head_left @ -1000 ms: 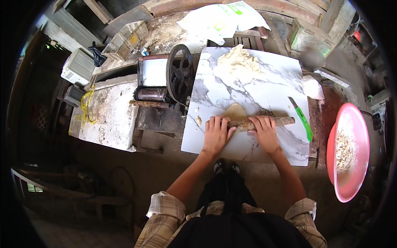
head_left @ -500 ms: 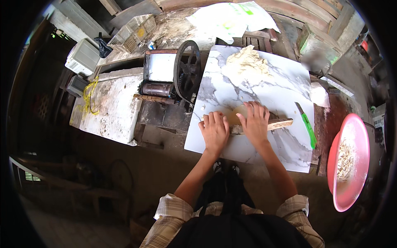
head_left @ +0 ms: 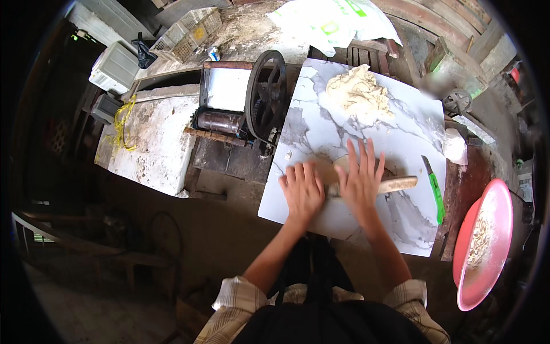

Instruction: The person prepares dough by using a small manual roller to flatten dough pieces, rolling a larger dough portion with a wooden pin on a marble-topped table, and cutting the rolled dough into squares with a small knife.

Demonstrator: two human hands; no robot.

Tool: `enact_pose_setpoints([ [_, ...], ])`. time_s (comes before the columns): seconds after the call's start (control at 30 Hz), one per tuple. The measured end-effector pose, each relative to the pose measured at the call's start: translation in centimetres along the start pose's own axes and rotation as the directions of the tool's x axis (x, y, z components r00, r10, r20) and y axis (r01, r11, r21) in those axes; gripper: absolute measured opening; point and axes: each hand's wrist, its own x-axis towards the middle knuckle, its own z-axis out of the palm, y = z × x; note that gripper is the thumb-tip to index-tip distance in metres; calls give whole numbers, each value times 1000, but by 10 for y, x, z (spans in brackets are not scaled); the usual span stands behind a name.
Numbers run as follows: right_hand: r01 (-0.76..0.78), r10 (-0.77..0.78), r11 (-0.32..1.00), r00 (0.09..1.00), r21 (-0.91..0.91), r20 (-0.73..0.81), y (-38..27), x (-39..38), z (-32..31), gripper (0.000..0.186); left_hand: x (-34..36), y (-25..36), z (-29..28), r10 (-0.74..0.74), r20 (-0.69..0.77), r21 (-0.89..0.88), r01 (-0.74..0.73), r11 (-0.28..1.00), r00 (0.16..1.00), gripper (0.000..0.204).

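Observation:
On a marbled white board [head_left: 292, 135], a wooden rolling pin [head_left: 399, 183] lies crosswise under both hands, its right end showing. My left hand [head_left: 302, 189] is bent over the pin's left part, fingers side by side. My right hand [head_left: 359, 186] rests on the pin with its fingers stretched out and spread. Between the hands, a flattened piece of dough [head_left: 325, 171] shows, partly covered by them. Farther back sits a large lump of pale dough [head_left: 360, 94]. To the right lies a green box cutter [head_left: 434, 192] with its blade out.
A hand-cranked roller machine [head_left: 220, 121] with a big wheel stands left of the board. A pink basin [head_left: 487, 246] holding floury strips is at the right. White plastic bags [head_left: 338, 23] and a plastic basket [head_left: 188, 34] lie at the back. Yellow string [head_left: 121, 123] hangs at far left.
My right hand's fingers have straightened and spread over the pin. The pin and both hands sit slightly closer to me on the board. The whole view has shifted a little.

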Motion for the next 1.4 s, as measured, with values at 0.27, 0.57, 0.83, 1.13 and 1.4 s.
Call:
enact_pose_setpoints([
  [0.27, -13, 13, 1000, 1000, -13, -23, 4, 34, 9, 61, 40, 0, 8, 37, 36, -17, -37, 999, 999, 17],
  [0.57, -85, 93, 995, 976, 49, -195, -3, 36, 12, 52, 52, -11, 24, 71, -2, -37, -71, 997, 997, 17],
  [0.83, -186, 194, 974, 979, 129, -54, 25, -43, -13, 27, 8, 0, -6, 158, 50, -87, -153, 984, 986, 14],
  [1.13, -292, 280, 953, 950, -81, -136, 45, 47, 7, 13, 107, 6, 33, 281, -1, -196, -275, 941, 960, 12],
  [1.4, -197, 193, 980, 978, -40, -83, 21, -44, -19, 37, 5, 0, -4, 307, -36, -72, -309, 948, 951, 9],
])
